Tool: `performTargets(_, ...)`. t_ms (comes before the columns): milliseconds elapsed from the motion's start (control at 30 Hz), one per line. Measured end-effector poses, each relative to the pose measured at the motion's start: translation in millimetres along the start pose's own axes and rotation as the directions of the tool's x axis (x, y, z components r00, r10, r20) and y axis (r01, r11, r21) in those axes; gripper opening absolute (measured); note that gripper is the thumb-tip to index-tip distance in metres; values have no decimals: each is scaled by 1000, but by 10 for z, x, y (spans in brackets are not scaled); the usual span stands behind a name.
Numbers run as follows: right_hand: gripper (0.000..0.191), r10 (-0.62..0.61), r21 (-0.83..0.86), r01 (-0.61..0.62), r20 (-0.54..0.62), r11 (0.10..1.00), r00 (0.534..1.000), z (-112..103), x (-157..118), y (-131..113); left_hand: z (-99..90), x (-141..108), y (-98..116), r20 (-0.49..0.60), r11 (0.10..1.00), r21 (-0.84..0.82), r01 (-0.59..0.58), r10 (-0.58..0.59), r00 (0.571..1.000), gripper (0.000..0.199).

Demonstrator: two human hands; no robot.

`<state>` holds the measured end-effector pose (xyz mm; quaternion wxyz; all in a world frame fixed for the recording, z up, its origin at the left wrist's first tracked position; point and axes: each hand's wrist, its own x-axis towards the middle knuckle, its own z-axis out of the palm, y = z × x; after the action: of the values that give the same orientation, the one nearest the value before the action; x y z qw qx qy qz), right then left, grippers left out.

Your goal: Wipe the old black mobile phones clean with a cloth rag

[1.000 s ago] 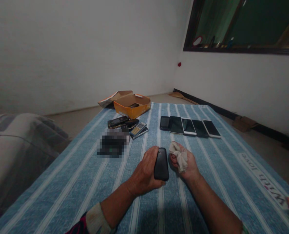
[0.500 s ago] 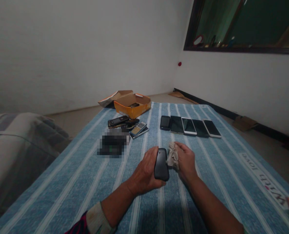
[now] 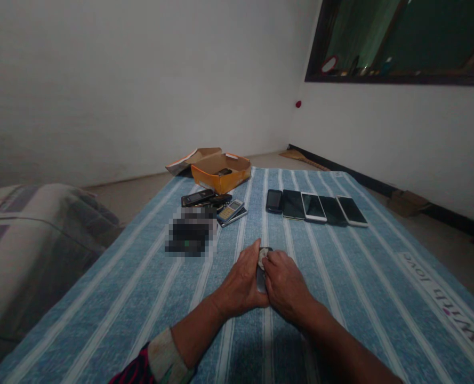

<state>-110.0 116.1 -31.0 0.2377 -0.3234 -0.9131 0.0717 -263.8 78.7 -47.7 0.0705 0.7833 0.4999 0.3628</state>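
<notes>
My left hand (image 3: 240,282) grips a dark mobile phone (image 3: 261,281) along its left side and lower end, with the back of the phone facing up. A crumpled pale cloth (image 3: 263,257) is pinched in my right hand (image 3: 285,280) and pressed on the upper part of that phone. The right hand covers much of the phone and most of the cloth. Beyond the hands, a row of several phones lies side by side, among them a small black phone (image 3: 274,201) and a white-framed phone (image 3: 313,207).
A blue striped cloth (image 3: 173,298) covers the table. At its far left stands an open orange cardboard box (image 3: 213,178) with a dark item inside. Before it lie a loose pile of phones, including a keypad phone (image 3: 232,211), and a pixelated dark patch (image 3: 191,234). A covered shape (image 3: 48,256) is at left.
My right hand has moved left, bringing the cloth from beside the phone onto its back. The left hand keeps its hold. The view has shifted slightly.
</notes>
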Motion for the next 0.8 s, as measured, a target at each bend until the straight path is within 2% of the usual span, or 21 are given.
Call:
performTargets(167,24,-21,9,20,49,1000,999,-18,6,-43,-10,3,5,65,995,75,60,-65,996,134)
performTargets(333,24,81,-46,-79,42,996,996,4,110,57,-22,25,37,72,989,91,119,-126,989,135)
performTargets(533,36,-66,20,65,39,998,997,48,38,-15,-2,-24,7,10,984,150,101,-103,995,122)
performTargets(700,34,19,16,-20,76,1000,997,21,137,27,2,-19,0,39,974,147,174,-182,983,134)
performTargets(800,34,-18,13,17,67,1000,998,9,118,50,-13,-5,22,82,966,146,213,-226,971,130)
